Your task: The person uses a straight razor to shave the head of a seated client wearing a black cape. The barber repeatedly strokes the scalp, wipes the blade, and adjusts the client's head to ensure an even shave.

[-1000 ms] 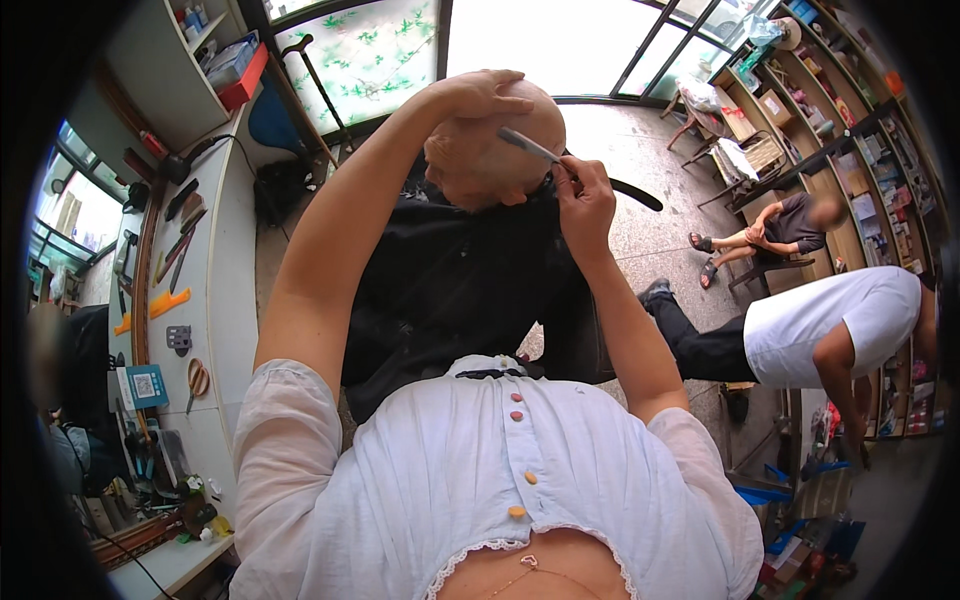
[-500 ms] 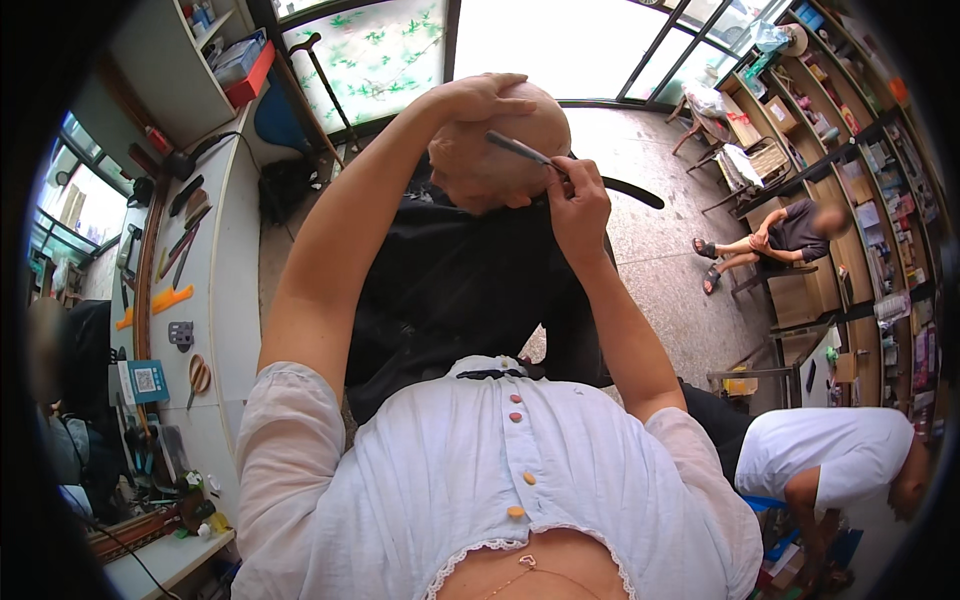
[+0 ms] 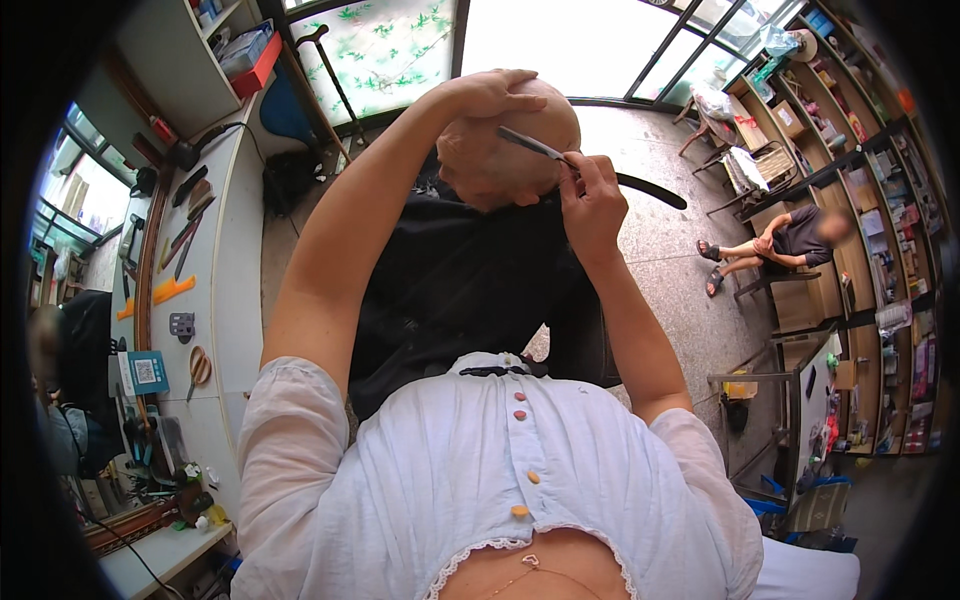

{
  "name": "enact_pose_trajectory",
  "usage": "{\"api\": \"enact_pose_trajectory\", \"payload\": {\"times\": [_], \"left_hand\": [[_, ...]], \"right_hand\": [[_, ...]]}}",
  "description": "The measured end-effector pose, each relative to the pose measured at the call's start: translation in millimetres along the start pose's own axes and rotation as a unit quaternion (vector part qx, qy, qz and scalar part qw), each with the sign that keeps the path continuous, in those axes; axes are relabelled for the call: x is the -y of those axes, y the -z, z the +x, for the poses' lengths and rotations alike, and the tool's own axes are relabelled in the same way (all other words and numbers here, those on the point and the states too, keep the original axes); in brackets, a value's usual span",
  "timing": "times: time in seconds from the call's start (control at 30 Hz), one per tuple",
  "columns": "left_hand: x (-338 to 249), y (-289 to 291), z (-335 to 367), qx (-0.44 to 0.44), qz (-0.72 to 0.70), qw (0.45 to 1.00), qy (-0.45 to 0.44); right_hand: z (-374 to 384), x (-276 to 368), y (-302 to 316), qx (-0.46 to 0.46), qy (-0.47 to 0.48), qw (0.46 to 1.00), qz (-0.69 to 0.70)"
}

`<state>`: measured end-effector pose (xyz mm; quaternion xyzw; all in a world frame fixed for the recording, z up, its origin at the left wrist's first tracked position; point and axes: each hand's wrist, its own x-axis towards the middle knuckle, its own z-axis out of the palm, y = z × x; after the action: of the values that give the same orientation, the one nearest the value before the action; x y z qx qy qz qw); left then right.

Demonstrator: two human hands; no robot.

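Note:
A person with a shaved head sits in front of me, turned to the left, under a black cape. My left hand lies on the top of the head, its fingers stretched out over the scalp. In my right hand, pinched between thumb and fingers, is a straight razor. Its blade points left across the side of the head, above the ear, and its dark handle sticks out to the right. Whether the edge touches the skin, I cannot tell.
On the left, a white counter holds scissors, an orange comb and brushes below a mirror. A walking cane leans near the window. To the right, a seated person is beside shelves; a metal-framed table stands nearer.
The whole view has shifted slightly, with my hands and the razor still at the head. The person in white at lower right has moved down, mostly out of view.

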<state>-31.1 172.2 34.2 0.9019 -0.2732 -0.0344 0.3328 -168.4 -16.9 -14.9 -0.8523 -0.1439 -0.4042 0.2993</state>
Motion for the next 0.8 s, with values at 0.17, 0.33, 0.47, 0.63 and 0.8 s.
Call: {"api": "enact_pose_trajectory", "payload": {"times": [0.17,0.33,0.47,0.63,0.8], "left_hand": [[0,1,0,0.008,-0.011,1.000,0.007],[-2,0,-3,-0.001,-0.015,1.000,0.008],[-1,-1,-6,-0.018,-0.010,1.000,0.003],[-4,7,-18,0.005,-0.074,0.997,-0.039],[-6,2,-20,-0.047,0.070,0.995,-0.050]], "right_hand": [[-4,-1,-4,-0.010,0.002,1.000,0.008],[-7,-4,0,0.017,0.022,0.999,-0.026],[-8,0,-2,0.019,0.029,0.999,-0.011],[1,-5,4,-0.012,0.021,0.999,0.042],[4,-3,-3,-0.013,0.027,0.999,0.035]]}}
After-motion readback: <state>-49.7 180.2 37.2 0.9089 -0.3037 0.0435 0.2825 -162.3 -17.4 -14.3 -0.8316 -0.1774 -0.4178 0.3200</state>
